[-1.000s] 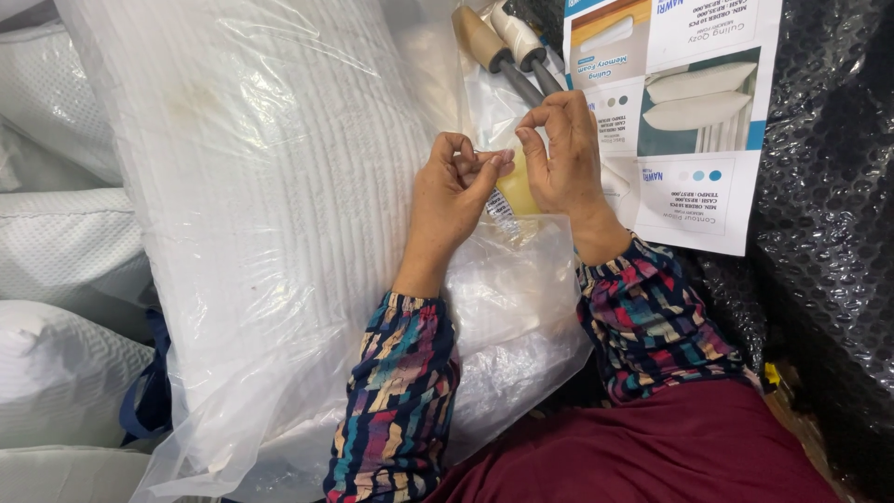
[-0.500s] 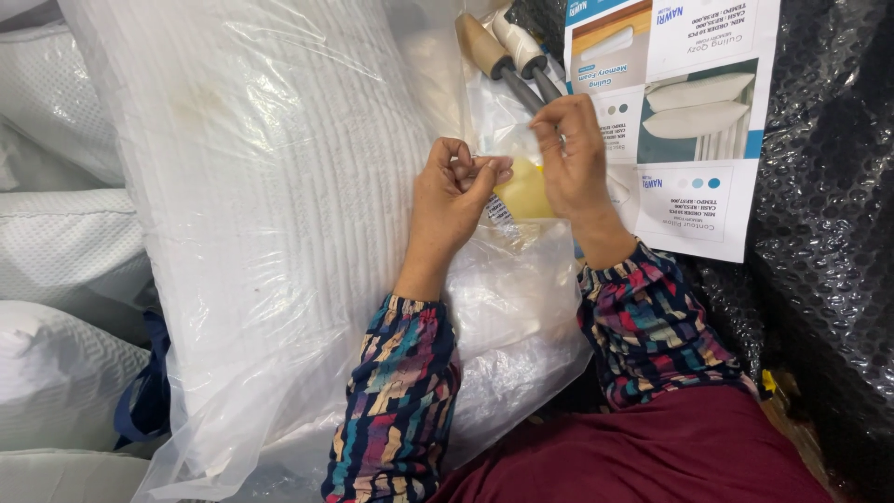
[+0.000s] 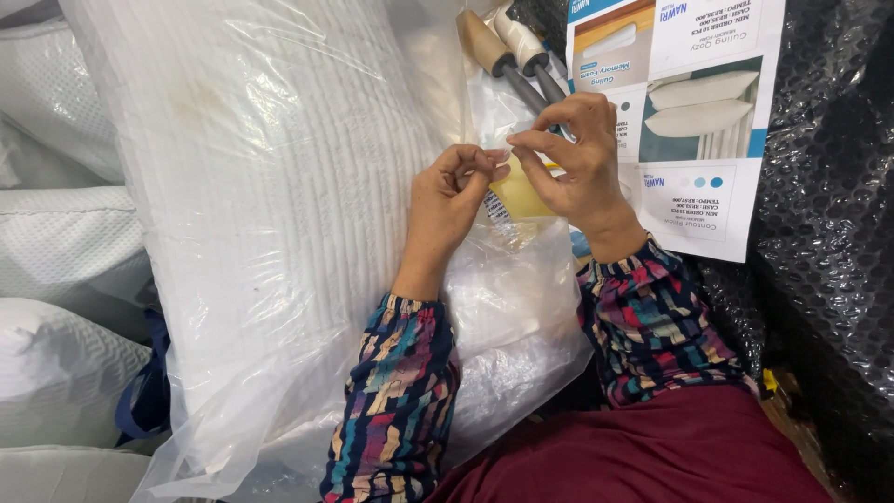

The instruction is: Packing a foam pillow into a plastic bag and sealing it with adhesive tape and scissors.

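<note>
Clear plastic bag (image 3: 521,307) over big white pillow (image 3: 251,205), fills left and centre of frame. Printed card (image 3: 689,102) upper right, on black bubble wrap (image 3: 829,279). Two wooden-handled tools (image 3: 507,51) at top centre. Yellow tape roll (image 3: 521,194) at centre, between both hands. Left hand (image 3: 447,205) closed, fingertips pinching what looks like tape end. Right hand (image 3: 577,168) curled round roll, thumb and forefinger pinched. Step, judged: peeling tape free. Next calls for steady pull along bag.
</note>
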